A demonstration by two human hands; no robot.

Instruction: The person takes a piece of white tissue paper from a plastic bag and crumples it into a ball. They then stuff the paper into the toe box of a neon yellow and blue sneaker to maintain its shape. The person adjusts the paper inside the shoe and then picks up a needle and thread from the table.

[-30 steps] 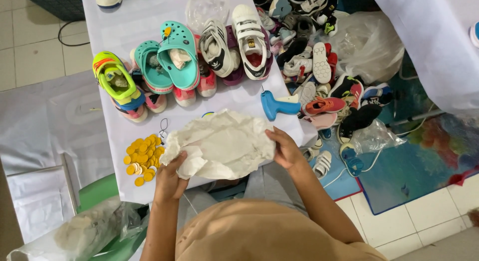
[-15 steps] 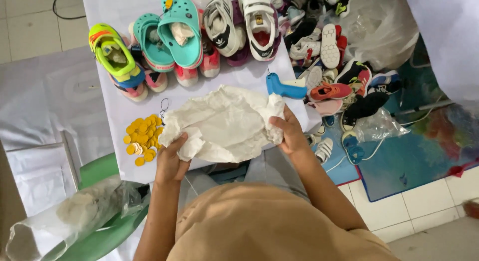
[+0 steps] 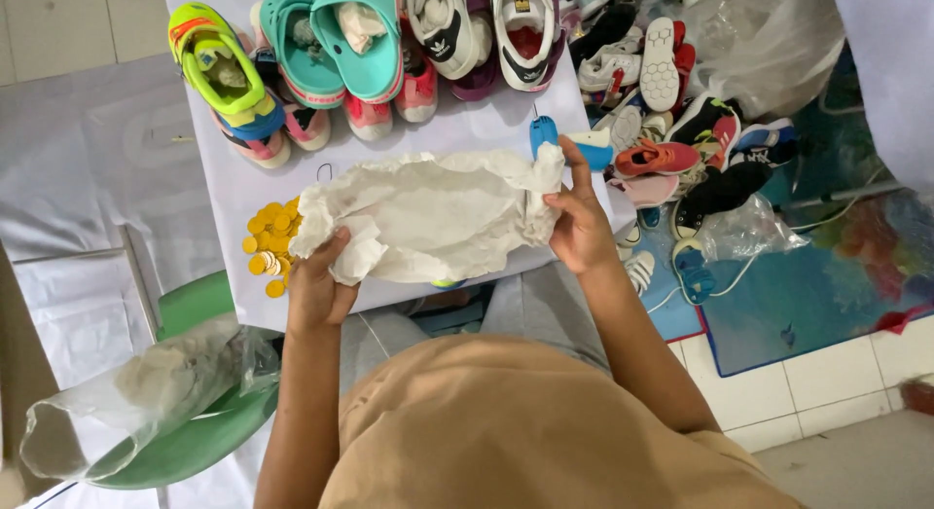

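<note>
Head view: both hands hold a crumpled sheet of white tissue paper (image 3: 433, 227) spread between them just above the near edge of the desk (image 3: 467, 129). The left hand (image 3: 316, 285) is closed on the paper's left lower corner, fingers curled into the bunched edge. The right hand (image 3: 574, 222) pinches the right end, thumb and fingers together on a folded flap. The step in hand looks like opening or flattening the sheet; a further pull would need both grips kept firm and drawn apart evenly, since thin paper like this probably tears easily.

Around it, a heap of yellow round tokens (image 3: 270, 246) lies on the desk just beside the left hand, partly under the paper's corner. A blue tagging tool (image 3: 564, 139) rests touching the paper's right end, close to the right fingers. Farther back stands a row of children's shoes: a green and yellow sneaker (image 3: 219, 66), teal clogs (image 3: 336, 37), white sneakers (image 3: 486, 22). More shoes (image 3: 671, 129) lie piled on the floor to the right, and a clear plastic bag (image 3: 136, 402) sits on a green chair at the left.
</note>
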